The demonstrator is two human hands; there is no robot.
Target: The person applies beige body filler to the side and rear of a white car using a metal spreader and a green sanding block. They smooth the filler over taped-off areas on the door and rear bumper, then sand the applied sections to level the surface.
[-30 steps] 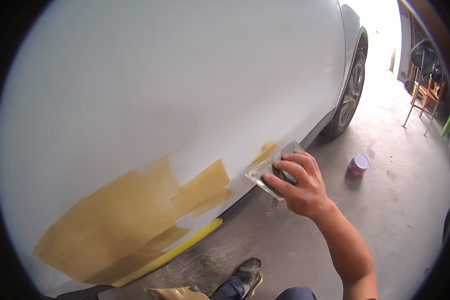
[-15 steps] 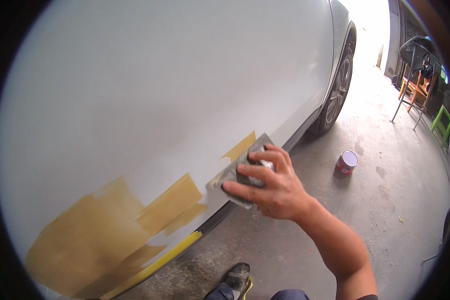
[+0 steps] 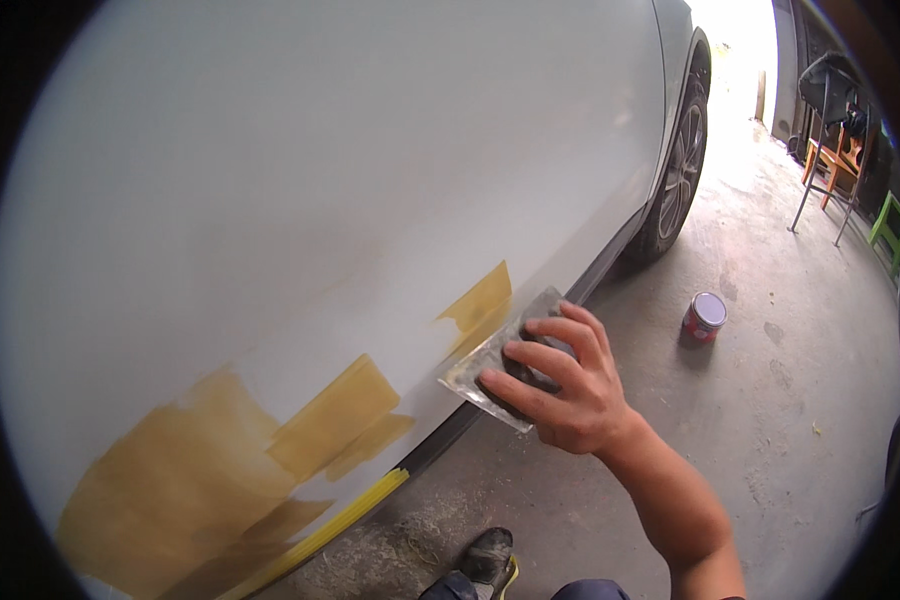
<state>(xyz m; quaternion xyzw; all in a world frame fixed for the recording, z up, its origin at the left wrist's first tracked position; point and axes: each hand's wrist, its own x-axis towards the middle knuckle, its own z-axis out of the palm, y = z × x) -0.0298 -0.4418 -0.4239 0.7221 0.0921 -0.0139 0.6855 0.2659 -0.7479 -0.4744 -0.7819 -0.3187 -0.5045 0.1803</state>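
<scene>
My right hand (image 3: 577, 390) grips a wide, flat metal putty spreader (image 3: 488, 362), its fingers spread over the back of the blade. The blade is at the lower edge of a white car door (image 3: 290, 170), just beside a small tan filler patch (image 3: 483, 298). Whether its edge touches the panel I cannot tell. Farther left on the door are a striped tan patch (image 3: 338, 412) and a large, smeared tan patch (image 3: 170, 470). Yellow masking tape (image 3: 342, 520) runs along the bottom edge below them. My left hand is out of view.
A lidded red tin (image 3: 708, 312) stands on the concrete floor (image 3: 660, 420) to the right. The car's wheel (image 3: 680, 170) is beyond. At the far right are an orange wooden stool (image 3: 832, 165), a metal stand (image 3: 815, 190) and a green stool (image 3: 888, 232). My shoe (image 3: 488, 555) shows below.
My right hand and the spreader have shifted right and slightly down, away from the small patch. More tan filler now shows on the door below that patch.
</scene>
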